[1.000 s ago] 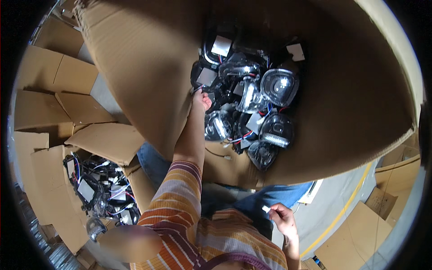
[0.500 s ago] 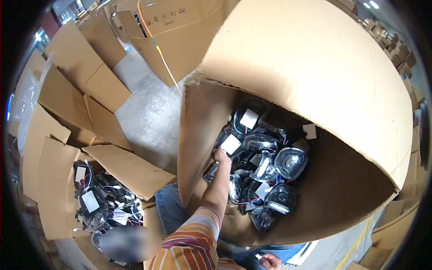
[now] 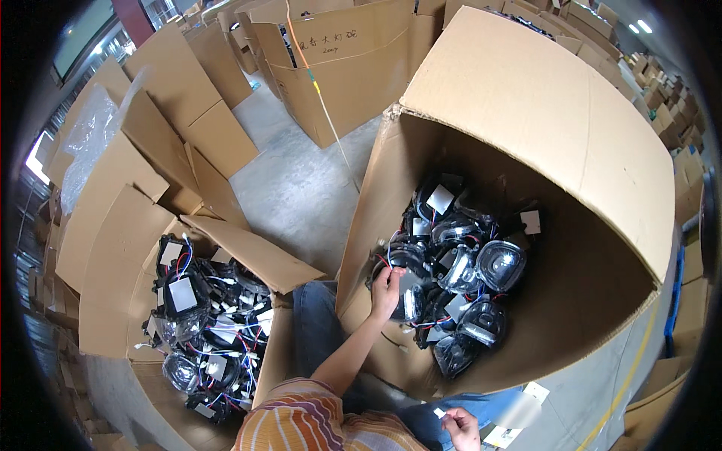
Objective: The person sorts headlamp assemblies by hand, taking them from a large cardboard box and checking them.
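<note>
In the big cardboard box (image 3: 602, 278) lie several black headlights (image 3: 501, 265) with clear lenses, coloured wires and pale square labels. My left hand (image 3: 386, 292) reaches into this box, fingers closed at the edge of one black headlight (image 3: 411, 279), where red and blue wires rise beside the fingertips. The part in the grip is partly hidden by the fingers. Low at the front, by my jeans, my right hand (image 3: 462, 430) pinches a small white piece (image 3: 440, 413), too small to name surely; it looks like a plug.
A second open carton (image 3: 143, 376) at the left holds several similar headlights (image 3: 182, 295) with tangled wires. Its raised flap (image 3: 252, 252) leans toward the big box. Behind stand another tall carton (image 3: 350, 75) and an orange-and-white cord (image 3: 320, 94). Grey floor (image 3: 282, 169) shows between the cartons.
My left hand has drawn back toward me inside the big box, to a headlight's edge and wires. My right hand keeps the white piece low at the front. The view has shifted.
</note>
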Motion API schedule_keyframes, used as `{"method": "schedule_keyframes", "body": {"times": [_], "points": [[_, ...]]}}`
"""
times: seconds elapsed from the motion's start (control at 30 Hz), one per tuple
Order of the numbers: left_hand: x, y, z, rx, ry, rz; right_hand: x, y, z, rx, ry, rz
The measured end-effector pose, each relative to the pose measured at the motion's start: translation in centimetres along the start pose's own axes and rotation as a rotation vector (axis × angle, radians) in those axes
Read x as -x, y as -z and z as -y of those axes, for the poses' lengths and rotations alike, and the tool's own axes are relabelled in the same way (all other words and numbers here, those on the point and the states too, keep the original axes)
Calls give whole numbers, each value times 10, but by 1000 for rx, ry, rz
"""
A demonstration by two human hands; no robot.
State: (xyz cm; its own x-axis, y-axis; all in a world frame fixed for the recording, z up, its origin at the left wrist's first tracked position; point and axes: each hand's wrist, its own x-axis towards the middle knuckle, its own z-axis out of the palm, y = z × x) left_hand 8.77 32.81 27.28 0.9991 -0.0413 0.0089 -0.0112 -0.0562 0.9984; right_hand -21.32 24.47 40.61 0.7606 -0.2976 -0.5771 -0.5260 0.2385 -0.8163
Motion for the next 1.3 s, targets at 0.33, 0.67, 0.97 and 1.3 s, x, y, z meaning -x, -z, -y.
{"method": "schedule_keyframes", "body": {"times": [0.33, 0.67, 0.97, 1.3], "points": [[79, 50, -71, 198, 554, 704, 10, -3, 16, 291, 175, -13], [122, 49, -112, -1, 396, 1179, 25, -8, 26, 211, 256, 4], [130, 45, -121, -182, -152, 1299, 27, -2, 39, 251, 345, -21], [142, 40, -123, -340, -592, 1245, 15, 9, 51, 285, 354, -118]]}}
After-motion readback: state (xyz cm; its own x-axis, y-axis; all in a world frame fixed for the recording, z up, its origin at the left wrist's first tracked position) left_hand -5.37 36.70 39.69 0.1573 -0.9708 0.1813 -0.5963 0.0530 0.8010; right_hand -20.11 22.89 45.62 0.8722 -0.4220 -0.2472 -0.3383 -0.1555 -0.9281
